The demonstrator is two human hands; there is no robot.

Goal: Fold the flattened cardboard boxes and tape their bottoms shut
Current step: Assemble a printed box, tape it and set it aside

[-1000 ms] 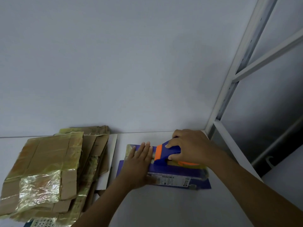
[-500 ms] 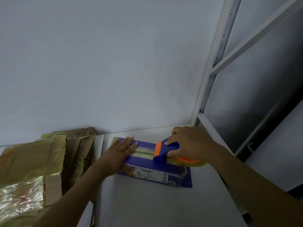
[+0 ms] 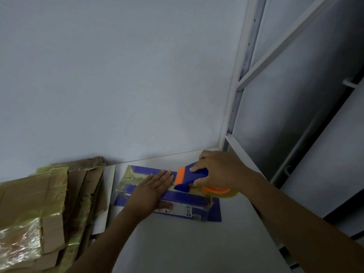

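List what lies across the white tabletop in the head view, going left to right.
Stack of flattened cardboard boxes → left hand pressing flat on the blue box → right hand gripping the blue-and-orange tape dispenser → white shelf frame.

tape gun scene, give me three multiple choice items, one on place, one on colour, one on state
1. Where does the pile of flattened cardboard lie?
A. left of the blue box
B. right of the blue box
C. on top of the blue box

2. What colours is the tape gun?
A. red and white
B. blue and orange
C. green and black

3. What is the left hand doing?
A. lifting the box off the table
B. gripping the tape gun
C. lying flat on the box

Answers:
1 A: the pile sits at the left edge, the blue box right of it.
2 B: blue body, orange blade guard.
3 C: its fingers lie spread on the box top, while the right hand holds the tape gun.
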